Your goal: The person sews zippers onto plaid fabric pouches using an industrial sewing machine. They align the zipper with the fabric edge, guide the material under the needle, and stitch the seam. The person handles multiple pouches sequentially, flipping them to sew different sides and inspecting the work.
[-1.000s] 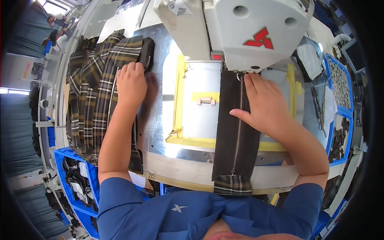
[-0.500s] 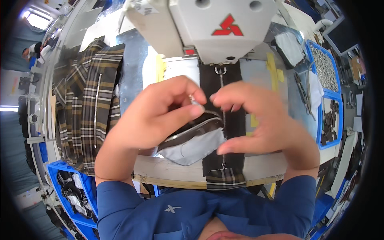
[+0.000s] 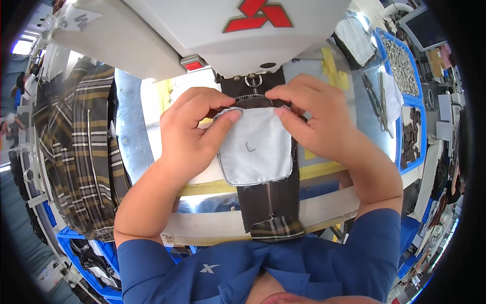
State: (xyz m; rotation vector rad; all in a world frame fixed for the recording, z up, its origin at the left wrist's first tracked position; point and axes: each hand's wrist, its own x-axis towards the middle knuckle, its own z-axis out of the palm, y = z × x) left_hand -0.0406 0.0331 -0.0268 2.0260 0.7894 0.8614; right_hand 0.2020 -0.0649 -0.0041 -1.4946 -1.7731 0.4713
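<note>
Between my hands is a small zippered pouch (image 3: pixel 257 152), its pale grey lining side facing up and loose threads along its edges. My left hand (image 3: pixel 192 129) pinches its upper left corner, thumb on the lining and fingertips at the curved zipper. At the upper right corner my right hand (image 3: pixel 321 114) pinches it likewise. Beneath lies a long dark fabric strip (image 3: pixel 258 205) with a zipper down its middle and a plaid lower end. A metal D-ring (image 3: pixel 253 81) shows on the strip just beyond the pouch, close under the sewing machine head (image 3: pixel 298 35).
Plaid fabric pieces with a zipper (image 3: pixel 83 152) are heaped at left. On the right lie scissors (image 3: pixel 375 104), another grey-lined pouch (image 3: pixel 356 40) and blue trays (image 3: pixel 424 137) of metal rings and dark pieces. A blue crate (image 3: pixel 76 248) stands lower left; a monitor (image 3: pixel 424 25) is far right.
The pouch has turned flat, lining up, and moved onto the strip. My right hand, empty before, now grips its corner. The machine head looks larger and nearer, and the view has shifted.
</note>
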